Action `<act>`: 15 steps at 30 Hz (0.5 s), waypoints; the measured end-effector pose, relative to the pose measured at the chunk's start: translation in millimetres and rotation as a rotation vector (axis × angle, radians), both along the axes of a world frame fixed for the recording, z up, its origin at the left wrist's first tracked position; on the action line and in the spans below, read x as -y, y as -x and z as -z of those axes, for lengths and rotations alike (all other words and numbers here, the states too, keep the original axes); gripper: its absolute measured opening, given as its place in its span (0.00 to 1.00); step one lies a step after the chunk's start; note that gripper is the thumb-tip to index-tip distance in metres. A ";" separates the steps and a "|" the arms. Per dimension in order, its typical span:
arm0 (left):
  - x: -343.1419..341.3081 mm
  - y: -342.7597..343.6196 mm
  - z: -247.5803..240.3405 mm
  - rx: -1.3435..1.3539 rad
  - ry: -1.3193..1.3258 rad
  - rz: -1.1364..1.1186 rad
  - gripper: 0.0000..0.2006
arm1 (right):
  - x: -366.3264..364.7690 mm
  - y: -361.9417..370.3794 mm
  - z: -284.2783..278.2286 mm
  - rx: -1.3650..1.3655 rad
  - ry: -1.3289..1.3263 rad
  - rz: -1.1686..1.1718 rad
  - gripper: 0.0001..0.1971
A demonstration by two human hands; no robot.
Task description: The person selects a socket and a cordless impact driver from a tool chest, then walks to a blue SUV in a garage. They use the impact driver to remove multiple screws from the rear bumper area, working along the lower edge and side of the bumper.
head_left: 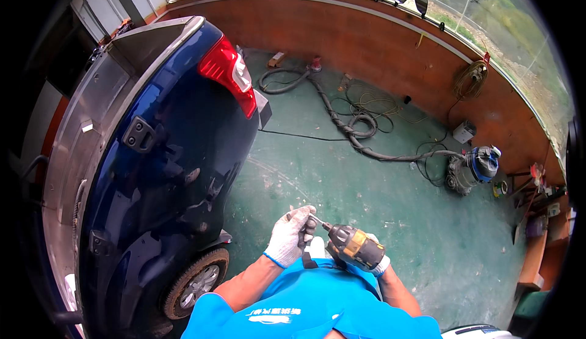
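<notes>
In front of my blue shirt, my right hand, in a white glove, is closed round a yellow-and-black cordless drill. The drill points up and to the left. A thin metal bit sticks out of its chuck. My left hand, in a white glove with a blue cuff, pinches the bit's far end between its fingertips. Whether a small screw sits there too is hidden by the fingers. A dark object shows under the left palm; I cannot make out what it is.
A dark blue pickup bed with a red tail light and a rear wheel stands close on my left. A workshop vacuum and its long grey hose lie across the green floor. An orange-brown wall curves behind.
</notes>
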State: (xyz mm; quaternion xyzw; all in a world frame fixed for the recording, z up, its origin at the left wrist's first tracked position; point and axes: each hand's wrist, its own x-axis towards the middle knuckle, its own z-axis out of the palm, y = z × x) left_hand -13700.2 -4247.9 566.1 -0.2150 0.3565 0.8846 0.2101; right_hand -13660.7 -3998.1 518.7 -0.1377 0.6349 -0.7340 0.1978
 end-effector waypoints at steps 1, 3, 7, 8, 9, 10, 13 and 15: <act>-10.6 32.1 -11.6 0.011 0.079 0.015 0.10 | -8.1 29.0 -6.2 0.036 0.002 0.033 0.23; -26.6 100.6 -16.7 -0.022 0.062 0.054 0.11 | -22.7 99.7 -8.4 -0.358 -0.272 0.074 0.22; -63.8 230.9 -13.9 0.005 0.134 0.015 0.11 | -50.1 207.7 27.3 -0.037 0.065 0.213 0.22; -71.5 263.9 -6.8 -0.001 0.128 -0.006 0.11 | -71.6 238.2 70.2 -0.058 0.059 0.204 0.24; -77.4 296.0 -3.4 -0.007 0.132 -0.028 0.11 | -90.9 268.9 111.3 -0.079 0.063 0.195 0.27; -82.6 329.6 -0.9 -0.021 0.134 -0.053 0.11 | -102.5 306.0 132.1 -0.108 0.067 0.182 0.31; -82.1 418.8 -4.9 -0.027 0.144 -0.205 0.11 | -71.0 459.7 10.0 0.067 0.003 -0.029 0.29; -75.4 470.7 -15.2 -0.046 0.168 -0.292 0.13 | -63.1 538.7 2.6 -0.231 -0.007 -0.106 0.23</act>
